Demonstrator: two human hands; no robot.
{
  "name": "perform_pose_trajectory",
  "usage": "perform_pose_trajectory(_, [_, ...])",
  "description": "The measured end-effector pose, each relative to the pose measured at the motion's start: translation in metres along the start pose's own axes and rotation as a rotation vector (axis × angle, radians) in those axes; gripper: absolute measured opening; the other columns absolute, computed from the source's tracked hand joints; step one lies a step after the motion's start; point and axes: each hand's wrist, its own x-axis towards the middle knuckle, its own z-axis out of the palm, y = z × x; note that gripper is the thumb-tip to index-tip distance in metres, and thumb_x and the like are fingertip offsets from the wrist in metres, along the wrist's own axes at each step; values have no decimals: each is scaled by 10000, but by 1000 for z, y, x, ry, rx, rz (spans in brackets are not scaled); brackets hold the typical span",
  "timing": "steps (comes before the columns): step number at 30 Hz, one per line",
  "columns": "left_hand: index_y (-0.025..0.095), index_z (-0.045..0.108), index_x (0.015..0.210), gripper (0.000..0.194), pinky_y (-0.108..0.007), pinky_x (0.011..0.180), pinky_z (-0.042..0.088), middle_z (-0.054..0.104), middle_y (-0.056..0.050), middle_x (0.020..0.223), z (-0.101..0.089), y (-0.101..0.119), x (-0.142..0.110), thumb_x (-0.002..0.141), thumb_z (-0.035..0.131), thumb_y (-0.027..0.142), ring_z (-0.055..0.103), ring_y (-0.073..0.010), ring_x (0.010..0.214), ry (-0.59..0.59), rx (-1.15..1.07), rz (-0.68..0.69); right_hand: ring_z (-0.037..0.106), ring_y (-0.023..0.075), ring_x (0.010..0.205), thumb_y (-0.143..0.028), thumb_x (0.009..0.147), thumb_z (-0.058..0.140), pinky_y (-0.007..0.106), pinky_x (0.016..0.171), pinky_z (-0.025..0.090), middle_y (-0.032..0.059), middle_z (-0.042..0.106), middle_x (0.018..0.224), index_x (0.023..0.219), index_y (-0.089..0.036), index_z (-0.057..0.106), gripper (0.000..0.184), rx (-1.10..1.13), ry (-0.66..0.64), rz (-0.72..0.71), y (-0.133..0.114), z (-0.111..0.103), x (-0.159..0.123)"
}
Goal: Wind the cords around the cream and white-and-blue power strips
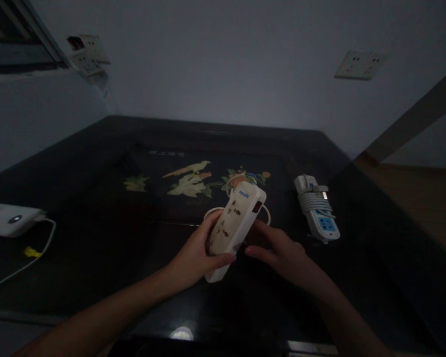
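Observation:
A white power strip (233, 225) with several sockets, a blue brand label and a dark red switch is held tilted above the dark tabletop. My left hand (204, 250) wraps around its lower part, thumb across the socket face. Beside its right edge is my right hand (277, 250), thumb and fingers apart. Its fingertips reach behind the strip, so whether they touch it is hidden. The strip's white cable (266, 214) loops out behind it on both sides.
A second power strip (315, 208), blue and white with its cable wound round it, lies at the right. At the left are a white device (13, 219) with a cord and a yellow scrap (31, 252). Wall sockets (360, 65) sit above the black table (152, 248).

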Motion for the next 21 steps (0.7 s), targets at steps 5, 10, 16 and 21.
perform_pose_trajectory(5, [246,323,1386,621,-416,1097,324,416,-90,1432,14,2,-3,841,610,326,393,-254,1317,30,-218,-52,573,251,1147,-336,771,707,411,964,477,82,600,1258,1253,-214,462,554,229,51,-30,5,28,2])
perform_pose_trajectory(10, [196,440,1318,552,-414,1046,388,506,-109,1365,19,15,12,805,640,237,474,-264,1256,135,-514,-133,559,242,1178,-297,729,737,443,993,469,80,564,1308,1351,-265,330,744,479,91,-32,6,30,3])
perform_pose_trajectory(16, [161,464,1291,514,-431,987,444,571,-133,1280,35,16,46,801,616,187,561,-265,1150,200,-620,-98,630,248,1063,-295,686,756,434,878,536,82,612,1248,1454,-291,193,952,586,279,22,8,16,6])
perform_pose_trajectory(21, [176,566,1198,318,-474,1046,380,582,-123,1223,31,1,61,901,482,254,514,-249,1180,128,178,237,667,250,939,-422,712,709,373,752,558,92,687,1128,1323,-211,506,678,484,531,41,18,-23,7])
